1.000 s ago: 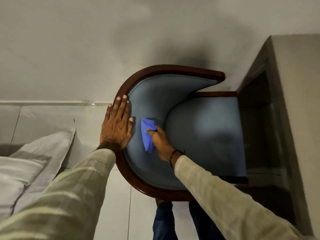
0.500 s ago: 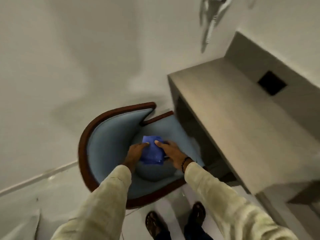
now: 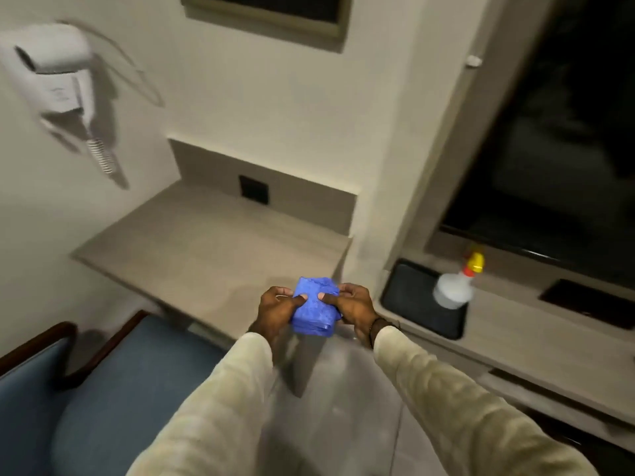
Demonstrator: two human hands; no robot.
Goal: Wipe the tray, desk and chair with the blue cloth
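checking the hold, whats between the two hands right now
In the head view, the folded blue cloth sits between the left hand and right hand, both thumbs pressed on its top.

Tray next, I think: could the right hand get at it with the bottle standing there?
Probably yes. The tray lies just right of the right hand, its near part bare; the bottle covers only the far right corner.

We see chair point(image 3: 113, 389) lower left | desk point(image 3: 206, 255) behind it | tray point(image 3: 412, 304) right of desk | spray bottle point(image 3: 453, 286) on tray | hairdryer point(image 3: 62, 73) on wall, upper left
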